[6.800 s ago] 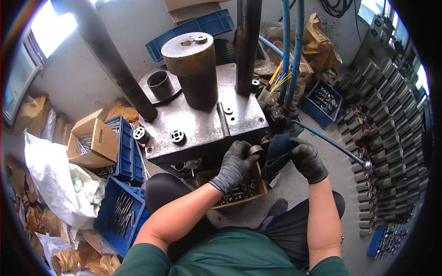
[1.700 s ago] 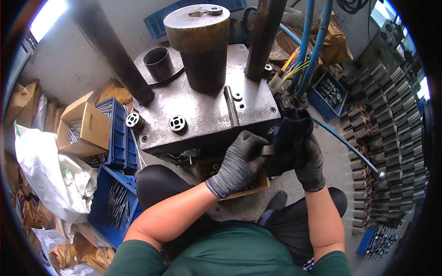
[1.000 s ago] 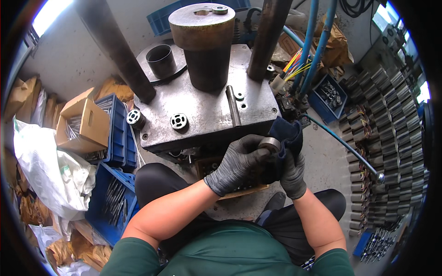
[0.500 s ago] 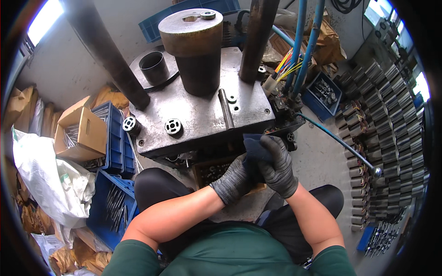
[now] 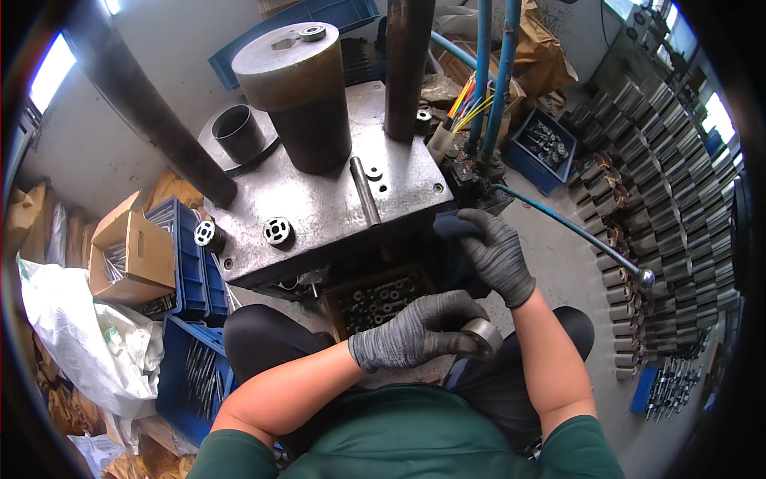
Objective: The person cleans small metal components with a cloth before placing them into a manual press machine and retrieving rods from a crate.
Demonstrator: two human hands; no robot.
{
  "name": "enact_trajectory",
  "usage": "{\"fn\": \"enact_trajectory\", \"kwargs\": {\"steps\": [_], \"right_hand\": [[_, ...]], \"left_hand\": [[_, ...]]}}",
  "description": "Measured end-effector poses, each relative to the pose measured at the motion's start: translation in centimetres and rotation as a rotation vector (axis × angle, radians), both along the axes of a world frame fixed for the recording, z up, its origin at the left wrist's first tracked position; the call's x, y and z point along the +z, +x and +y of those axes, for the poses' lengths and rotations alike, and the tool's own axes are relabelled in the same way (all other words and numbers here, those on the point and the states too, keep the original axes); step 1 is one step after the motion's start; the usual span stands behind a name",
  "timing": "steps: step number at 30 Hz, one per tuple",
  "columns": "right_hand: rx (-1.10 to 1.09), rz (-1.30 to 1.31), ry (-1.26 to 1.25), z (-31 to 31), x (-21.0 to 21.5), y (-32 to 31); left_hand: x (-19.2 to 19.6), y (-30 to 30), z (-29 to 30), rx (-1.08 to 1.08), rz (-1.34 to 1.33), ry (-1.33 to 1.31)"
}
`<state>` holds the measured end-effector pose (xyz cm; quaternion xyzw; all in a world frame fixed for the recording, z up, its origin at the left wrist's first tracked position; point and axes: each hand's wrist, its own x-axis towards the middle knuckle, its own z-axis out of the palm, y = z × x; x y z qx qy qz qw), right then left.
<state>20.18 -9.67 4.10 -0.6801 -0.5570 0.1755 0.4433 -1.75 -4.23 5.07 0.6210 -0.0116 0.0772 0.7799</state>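
**Head view: ring held at the press**

A short metal ring (image 5: 482, 335) is gripped between the gloved fingers of the left hand (image 5: 415, 331), low over the lap and just in front of a box of small parts (image 5: 381, 297). The right hand (image 5: 496, 254) is closed around a dark blue cloth (image 5: 456, 227) at the edge of the press plate (image 5: 319, 211). The hands are kept apart. A large cylinder (image 5: 299, 96) is seen standing on the plate, with a rod (image 5: 365, 191) lying beside it.
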Motion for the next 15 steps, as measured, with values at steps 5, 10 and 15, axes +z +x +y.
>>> {"fn": "enact_trajectory", "kwargs": {"steps": [5,10,15], "right_hand": [[0.067,0.693,0.322,-2.3,3.9,-1.0],[0.236,-0.083,0.116,-2.4,3.5,-1.6],[-0.088,-0.419,0.083,-0.9,1.3,1.6]], "left_hand": [[-1.8,0.3,1.4,0.383,0.056,0.141],[-3.0,0.3,2.3,0.558,0.033,0.212],[-0.8,-0.2,2.5,0.491,0.09,-0.097]]}}
